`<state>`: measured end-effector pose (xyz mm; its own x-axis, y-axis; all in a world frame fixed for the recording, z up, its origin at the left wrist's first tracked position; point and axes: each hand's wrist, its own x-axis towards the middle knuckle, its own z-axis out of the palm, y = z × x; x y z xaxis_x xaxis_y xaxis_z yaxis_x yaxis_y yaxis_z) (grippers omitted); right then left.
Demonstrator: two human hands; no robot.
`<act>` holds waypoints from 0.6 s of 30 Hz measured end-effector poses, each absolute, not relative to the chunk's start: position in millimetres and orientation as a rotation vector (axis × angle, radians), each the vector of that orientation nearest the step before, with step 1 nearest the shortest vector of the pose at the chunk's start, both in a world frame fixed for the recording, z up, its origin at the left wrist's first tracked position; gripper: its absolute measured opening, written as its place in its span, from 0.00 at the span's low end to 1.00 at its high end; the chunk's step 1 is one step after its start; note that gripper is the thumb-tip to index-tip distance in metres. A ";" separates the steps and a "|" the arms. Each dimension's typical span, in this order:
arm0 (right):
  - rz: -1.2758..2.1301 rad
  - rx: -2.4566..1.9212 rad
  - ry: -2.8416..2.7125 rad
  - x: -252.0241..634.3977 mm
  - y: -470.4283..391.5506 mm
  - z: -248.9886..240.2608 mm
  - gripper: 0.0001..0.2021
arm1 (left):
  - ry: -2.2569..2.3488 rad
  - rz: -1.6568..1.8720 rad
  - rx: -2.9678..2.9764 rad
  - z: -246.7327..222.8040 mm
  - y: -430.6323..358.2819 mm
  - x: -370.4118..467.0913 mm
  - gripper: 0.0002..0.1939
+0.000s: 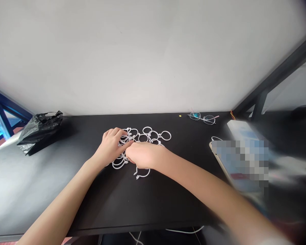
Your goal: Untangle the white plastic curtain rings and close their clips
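Two bare hands low over the middle of the bench point(112, 204), both on a loose heap of white rings point(170, 135), thin hoops with small knobs and short tails. The heap runs left to right, widest across the frame; part lies under the hands, part shows beyond and to the right of them. Left hand point(112, 142) rests on the heap's left side, fingers bent down among the hoops; whether they pinch one, cannot tell. Right hand point(146, 154) crosses in from lower right, curled, its fingers turned left towards the other hand and mostly hidden; grasp cannot be told. The hands meet or nearly so. Right-side hoops lie beyond the right wrist, nearer that hand; one hoop point(143, 176) pokes out just below it, tails to the left. Right forearm bars the way from the lower right. Well apart: crumpled black bag point(40, 131) at left, glasses point(209, 119) and a yellow speck point(180, 116) near the wall point(142, 61), white box point(238, 127) at right, blurred.
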<state>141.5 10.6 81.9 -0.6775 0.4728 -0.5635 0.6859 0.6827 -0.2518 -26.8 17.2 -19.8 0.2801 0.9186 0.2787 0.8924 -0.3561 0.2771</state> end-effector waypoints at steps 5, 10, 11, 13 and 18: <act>-0.608 0.912 2.445 140.2 9.3 81.9 0.10 | 1.746 0.581 2.474 -21.3 18.7 -29.2 0.10; -0.658 0.873 2.462 144.5 16.1 82.4 0.10 | 1.738 0.553 2.484 -21.4 17.8 -30.4 0.13; -0.688 0.865 2.511 147.4 19.2 82.1 0.09 | 1.729 0.543 2.491 -21.5 17.6 -30.6 0.14; -0.787 0.895 2.651 154.3 26.1 81.7 0.08 | 1.703 0.528 2.507 -21.6 17.3 -30.7 0.15; -0.900 1.060 2.911 167.7 39.8 82.1 0.06 | 1.628 0.535 2.530 -18.2 16.7 -27.0 0.13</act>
